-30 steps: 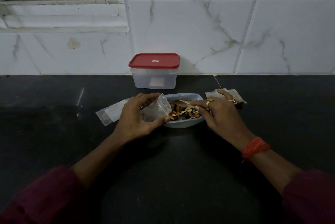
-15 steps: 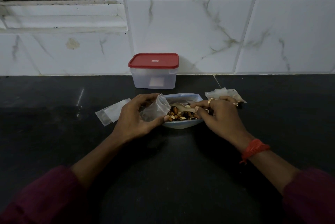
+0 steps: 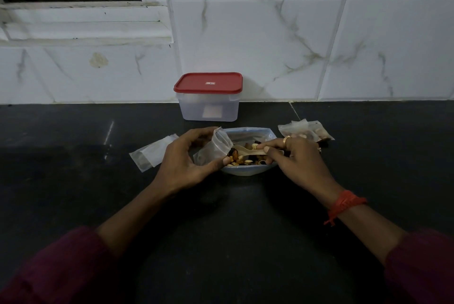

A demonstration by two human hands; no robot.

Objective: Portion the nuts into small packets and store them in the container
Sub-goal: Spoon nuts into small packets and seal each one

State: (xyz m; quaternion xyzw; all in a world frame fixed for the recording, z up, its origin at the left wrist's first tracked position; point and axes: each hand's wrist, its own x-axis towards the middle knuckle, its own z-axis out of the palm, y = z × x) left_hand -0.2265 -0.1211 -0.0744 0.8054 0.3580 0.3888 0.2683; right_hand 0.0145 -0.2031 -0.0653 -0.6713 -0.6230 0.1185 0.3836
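Your left hand point(image 3: 181, 160) pinches the small packet point(image 3: 213, 148) open at 9 o'clock of the nuts point(image 3: 242, 161). Your right hand point(image 3: 302, 158) grips the spoon point(image 3: 248, 151), long axis 3-to-9 o'clock, bowl just beside the packet mouth.

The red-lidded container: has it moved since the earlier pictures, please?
No; the container stands where it was, its left edge at the tiled wall's vertical joint.

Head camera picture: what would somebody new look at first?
Probably the clear plastic container with the bright red lid, standing shut at the back of the black counter. Next, in the middle, the left hand holds a small clear plastic packet open beside the mixed nuts, and the right hand grips a pale plastic spoon over them.
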